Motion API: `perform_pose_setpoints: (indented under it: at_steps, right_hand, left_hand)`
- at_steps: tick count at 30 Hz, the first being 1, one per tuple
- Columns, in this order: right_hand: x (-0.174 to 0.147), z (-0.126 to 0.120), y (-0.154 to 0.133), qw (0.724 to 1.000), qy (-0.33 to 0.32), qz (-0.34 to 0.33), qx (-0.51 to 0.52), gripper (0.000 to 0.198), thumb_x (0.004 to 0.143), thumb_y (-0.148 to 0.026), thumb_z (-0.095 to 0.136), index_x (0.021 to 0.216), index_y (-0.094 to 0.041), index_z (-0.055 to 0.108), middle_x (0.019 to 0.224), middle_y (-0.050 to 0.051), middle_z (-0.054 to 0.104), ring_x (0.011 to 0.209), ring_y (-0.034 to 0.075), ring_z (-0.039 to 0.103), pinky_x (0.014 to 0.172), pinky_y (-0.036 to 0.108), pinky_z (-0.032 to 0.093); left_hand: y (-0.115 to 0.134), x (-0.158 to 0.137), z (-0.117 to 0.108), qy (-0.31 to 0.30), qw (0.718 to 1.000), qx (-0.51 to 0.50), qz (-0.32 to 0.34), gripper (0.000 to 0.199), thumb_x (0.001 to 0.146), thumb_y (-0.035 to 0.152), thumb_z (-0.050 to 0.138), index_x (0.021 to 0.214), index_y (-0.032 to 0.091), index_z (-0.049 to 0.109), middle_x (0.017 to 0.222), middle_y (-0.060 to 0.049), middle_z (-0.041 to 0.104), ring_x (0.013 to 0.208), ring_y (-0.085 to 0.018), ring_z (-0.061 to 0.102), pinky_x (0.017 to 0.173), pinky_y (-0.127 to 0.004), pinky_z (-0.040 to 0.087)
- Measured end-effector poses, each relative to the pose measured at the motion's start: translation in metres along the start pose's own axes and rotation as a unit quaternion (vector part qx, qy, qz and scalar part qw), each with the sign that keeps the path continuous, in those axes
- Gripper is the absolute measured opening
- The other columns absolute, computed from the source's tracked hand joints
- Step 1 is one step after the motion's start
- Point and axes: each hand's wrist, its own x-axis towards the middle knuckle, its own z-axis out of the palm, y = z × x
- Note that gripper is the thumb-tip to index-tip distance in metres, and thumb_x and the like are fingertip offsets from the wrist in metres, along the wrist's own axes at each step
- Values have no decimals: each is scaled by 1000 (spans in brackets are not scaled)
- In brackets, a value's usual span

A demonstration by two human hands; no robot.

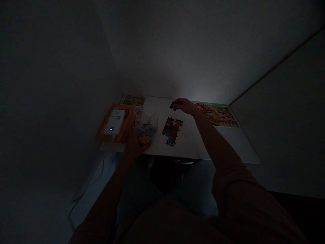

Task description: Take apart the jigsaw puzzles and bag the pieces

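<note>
Between the fingers of my right hand (185, 105) is a dark jigsaw puzzle piece (173, 106), near the far edge of the white table (193, 142). Nearer to me lie several joined puzzle pieces (172, 130), dark red, brown and teal. My left hand (135, 144) is curled around the lower left side of a clear plastic bag (147, 125) with colourful pieces inside. Dim light hides the finer detail of the fingers and the pieces.
Left of the bag, a white power bank (114, 122) with a plugged-in cable (103, 164) rests on an orange box (128, 127). A colourful farm picture sheet (223, 115) lies at the back right, another printed sheet (134, 100) at the back left. Walls (162, 51) stand behind.
</note>
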Motion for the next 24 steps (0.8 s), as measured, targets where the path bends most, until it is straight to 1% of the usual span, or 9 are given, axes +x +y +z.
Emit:
perform_pose_setpoints:
  at_steps: [4,8,11,12,14,17,19,21,24]
  right_hand:
    - [-7,-13,-55,989,3,-120,91,45,94,-67,86,107,-23,84,104,7,86,94,23,78,95,40,64]
    - [-25,11,-131,972,-45,-209,96,51,96,-70,85,116,-23,84,106,6,84,95,22,77,93,38,64]
    - [-31,29,-159,964,-59,-245,84,57,97,-72,84,128,-24,82,114,7,83,100,22,76,95,37,63]
    - [-30,31,-157,964,-45,-247,84,58,99,-73,81,130,-24,82,117,8,83,102,22,76,95,37,63]
    - [-26,28,-136,970,-6,-228,80,59,102,-74,77,132,-24,80,121,10,83,101,22,75,95,38,63]
    - [-28,17,-78,990,25,-133,25,56,100,-71,81,126,-21,81,116,12,84,92,22,75,91,40,64]
    - [-39,14,-37,997,17,-39,-58,51,94,-63,91,118,-19,83,114,14,84,92,24,76,94,43,66]
    - [-54,20,-5,991,-8,37,-127,50,91,-55,96,120,-16,84,123,20,82,99,29,79,100,47,67]
    - [-72,39,17,981,-28,82,-171,61,88,-50,99,132,-12,82,144,27,72,117,33,80,110,47,65]
  left_hand:
    - [2,1,-1,-8,1000,-2,0,127,79,58,99,178,25,28,178,-24,48,170,-45,47,137,-64,47]
    - [6,0,-2,-13,1000,3,-2,125,80,56,99,177,20,30,178,-27,48,171,-46,45,138,-66,45]
    - [6,-1,-3,-16,1000,-6,-13,124,80,57,99,177,21,32,179,-26,48,170,-46,46,138,-65,45]
    - [5,-1,-3,-17,1000,-8,-16,123,80,58,98,177,21,32,178,-26,49,170,-47,47,137,-65,46]
    - [4,-1,-2,-16,1000,-9,-20,123,81,61,98,177,20,32,177,-27,50,168,-47,49,135,-65,48]
    - [4,-1,-2,-12,1000,-9,-15,123,80,62,98,177,20,33,175,-26,52,167,-48,50,133,-64,50]
    - [5,0,-2,-9,1000,-8,-7,123,81,63,97,176,19,33,176,-27,51,168,-48,49,135,-64,48]
    - [5,0,-1,-10,1000,-9,-7,127,81,64,98,177,17,30,179,-29,47,169,-48,47,138,-65,45]
    - [4,1,0,-15,1000,-10,-16,130,81,64,98,178,14,27,181,-30,43,169,-49,45,139,-66,44]
